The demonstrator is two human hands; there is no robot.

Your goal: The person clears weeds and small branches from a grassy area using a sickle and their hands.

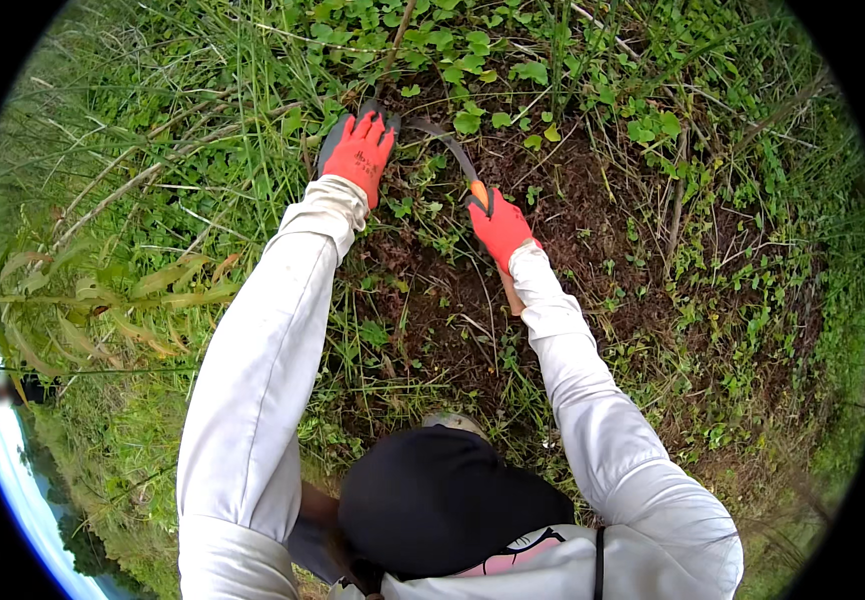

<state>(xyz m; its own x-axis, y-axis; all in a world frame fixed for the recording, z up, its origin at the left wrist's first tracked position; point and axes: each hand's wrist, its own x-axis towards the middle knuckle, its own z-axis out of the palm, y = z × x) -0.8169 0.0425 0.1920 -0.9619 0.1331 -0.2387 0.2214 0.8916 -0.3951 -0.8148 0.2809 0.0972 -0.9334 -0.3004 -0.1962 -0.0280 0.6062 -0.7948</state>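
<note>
My right hand (504, 229), in a red glove with a dark palm, is closed around the handle of a sickle (453, 144). The handle is orange near the blade, and its pale butt sticks out behind my wrist. From there the curved blade arcs up and left across the soil, its tip end close to the fingers of my left hand (361, 154). That hand, gloved the same way, rests back-up among low weeds (320, 112). Its palm is hidden, so whether it grips any stems cannot be told.
Dark soil with dry plant litter (575, 202) lies around the sickle. Leafy creepers (470, 52) and tall grass grow ahead. Dry woody stems (140, 176) slant at the left, above a long-leaved weed (155, 296). A shoe tip (455, 424) shows below. A small blurred figure, perhaps a person, is at far left.
</note>
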